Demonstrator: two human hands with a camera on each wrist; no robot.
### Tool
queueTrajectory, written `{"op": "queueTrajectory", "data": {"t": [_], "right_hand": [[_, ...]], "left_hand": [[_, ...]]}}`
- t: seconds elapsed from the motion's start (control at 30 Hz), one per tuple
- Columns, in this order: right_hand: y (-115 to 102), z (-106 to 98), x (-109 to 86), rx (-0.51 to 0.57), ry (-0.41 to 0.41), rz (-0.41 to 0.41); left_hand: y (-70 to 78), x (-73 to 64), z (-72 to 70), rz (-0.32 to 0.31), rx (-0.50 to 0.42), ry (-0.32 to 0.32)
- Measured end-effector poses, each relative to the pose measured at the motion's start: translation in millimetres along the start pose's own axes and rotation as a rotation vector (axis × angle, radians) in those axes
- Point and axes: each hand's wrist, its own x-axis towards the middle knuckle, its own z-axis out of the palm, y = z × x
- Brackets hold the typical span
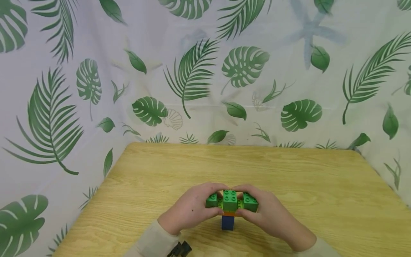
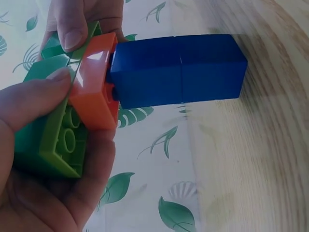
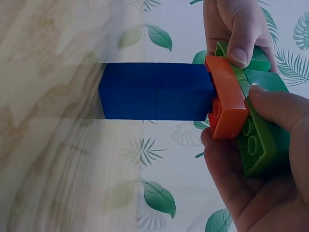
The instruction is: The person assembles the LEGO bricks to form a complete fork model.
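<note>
A stack of toy building bricks stands upright on the table between both hands. At its foot are two blue bricks (image 2: 178, 70), one on the other. Above them lies an orange brick (image 3: 226, 96), with lime green bricks (image 2: 67, 137) over it that jut out to both sides. On top sit three green bricks, the middle one (image 1: 229, 200) tallest in the head view. My left hand (image 1: 192, 207) grips the left end of the green layers, thumb on the near side. The right hand (image 1: 269, 213) holds the right end likewise. Their fingertips come close together; the far-side fingers are partly hidden.
The wooden table (image 1: 154, 167) reaches back to a white cloth (image 1: 205, 121) printed with green leaves, which hangs behind it and at both sides. A small black object (image 1: 179, 248) shows by the left sleeve (image 1: 154, 241).
</note>
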Motion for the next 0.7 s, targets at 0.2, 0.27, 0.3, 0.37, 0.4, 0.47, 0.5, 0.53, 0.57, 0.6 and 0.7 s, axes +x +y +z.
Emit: {"op": "queueTrajectory", "data": {"t": [0.2,0.27,0.3,0.37,0.4,0.47,0.5,0.53,0.57,0.6,0.7], "right_hand": [[-1.6,0.6,2.5,-0.004,-0.004,0.009],[-1.8,1.0,2.2,-0.004,0.001,0.007],[-1.7,1.1,2.1,-0.009,0.005,0.003],[-1.5,1.7,1.5,-0.025,0.016,-0.006],[-1.4,1.9,1.2,-0.03,0.02,-0.009],[-1.1,2.3,0.7,-0.036,0.022,-0.012],[-0.9,2.5,0.5,-0.039,0.022,-0.011],[-0.6,2.9,0.4,-0.039,0.02,-0.011],[-0.3,3.0,0.4,-0.038,0.016,-0.012],[0.2,3.2,0.5,-0.035,0.012,-0.013],[2.0,3.8,0.9,-0.021,0.003,-0.021]], "left_hand": [[0.0,1.2,-1.7,-0.016,0.006,-0.013],[0.9,2.1,-2.5,-0.016,0.015,-0.018],[1.3,2.6,-2.8,-0.012,0.025,-0.019],[1.9,3.6,-3.0,0.002,0.045,-0.016],[2.0,3.8,-2.7,0.01,0.054,-0.015],[1.8,3.5,-1.7,0.022,0.065,-0.014],[1.3,3.0,-1.0,0.023,0.065,-0.013],[1.0,2.4,-0.3,0.021,0.058,-0.013],[0.8,1.7,0.2,0.015,0.053,-0.012],[0.6,1.1,0.8,0.008,0.046,-0.011],[0.8,-0.5,1.7,-0.014,0.034,-0.004]]}}
